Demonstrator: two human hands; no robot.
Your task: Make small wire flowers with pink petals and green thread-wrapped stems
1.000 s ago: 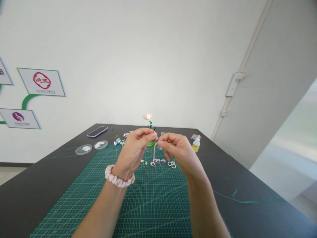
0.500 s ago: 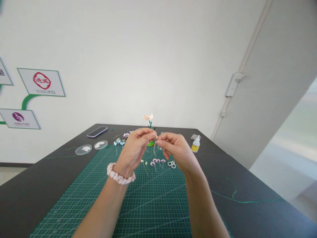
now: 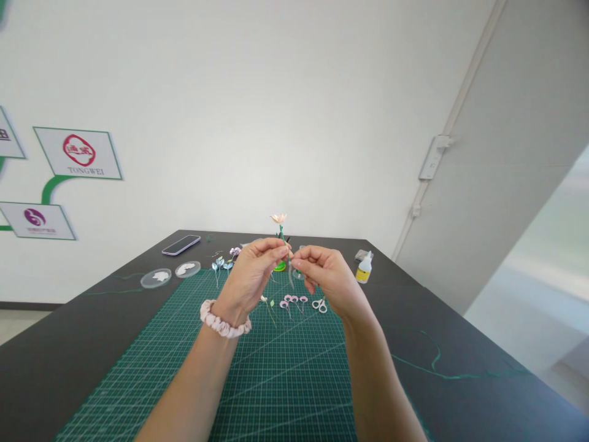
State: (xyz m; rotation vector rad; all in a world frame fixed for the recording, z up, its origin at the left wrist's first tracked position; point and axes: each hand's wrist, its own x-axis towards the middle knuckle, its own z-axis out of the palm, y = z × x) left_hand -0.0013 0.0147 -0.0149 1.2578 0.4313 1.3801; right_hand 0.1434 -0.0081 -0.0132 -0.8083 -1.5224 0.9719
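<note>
A pale pink artificial flower (image 3: 278,218) stands upright on a green-wrapped stem (image 3: 281,232) above the far part of the cutting mat. My left hand (image 3: 251,270), a pale scrunchie (image 3: 223,320) round its wrist, pinches this stem between thumb and forefinger. Just right of it, my right hand (image 3: 324,270) is closed in a pinch by the stem's lower part; whatever lies between these fingertips is too small to make out. Thin greyish strands (image 3: 291,279) hang below the fingers. Under the hands, pink-purple loop-shaped pieces on wires (image 3: 294,299) lie on the mat.
The green cutting mat (image 3: 285,380) covers the middle of the dark table (image 3: 460,331). White-handled scissors (image 3: 319,305) and a glue bottle (image 3: 364,268) are to the right. Leftward are blue leaf-like pieces (image 3: 222,264), two shallow dishes (image 3: 155,279) and a phone (image 3: 181,245).
The flower head has shifted slightly right and turned a little, its stem now more upright. Both hands keep nearly the same place and pinch.
</note>
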